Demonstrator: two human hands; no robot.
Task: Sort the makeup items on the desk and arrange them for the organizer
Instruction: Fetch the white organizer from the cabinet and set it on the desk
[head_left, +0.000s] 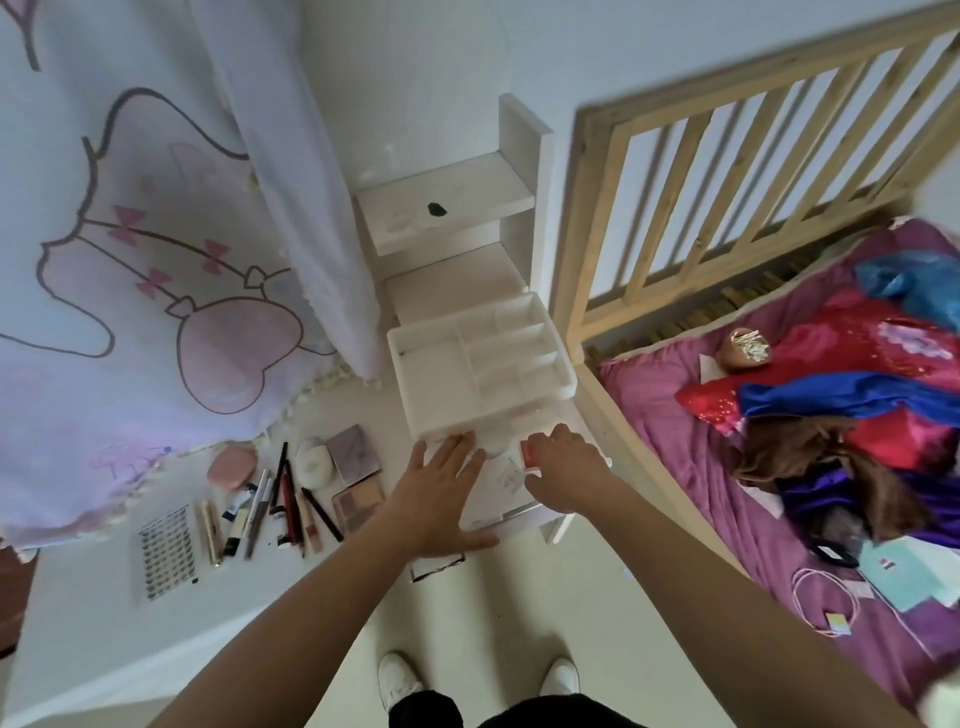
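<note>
A white divided organizer (480, 364) stands on the white desk (104, 623), its compartments bare. My left hand (441, 499) lies flat with straight fingers just in front of the organizer's lower drawer. My right hand (563, 467) curls around a small red item (531, 453) at the drawer's front right. To the left lie makeup items: a pink compact (232, 466), a white oval case (314, 461), two eyeshadow palettes (353, 453), several pencils and tubes (270, 512), and a sheet of lashes (167, 551).
A patterned curtain (130, 260) hangs over the desk's left side. White shelves (447, 208) rise behind the organizer. A wooden bed frame (727, 182) with purple bedding and clothes (831, 415) stands close on the right. My white shoes (400, 680) show below.
</note>
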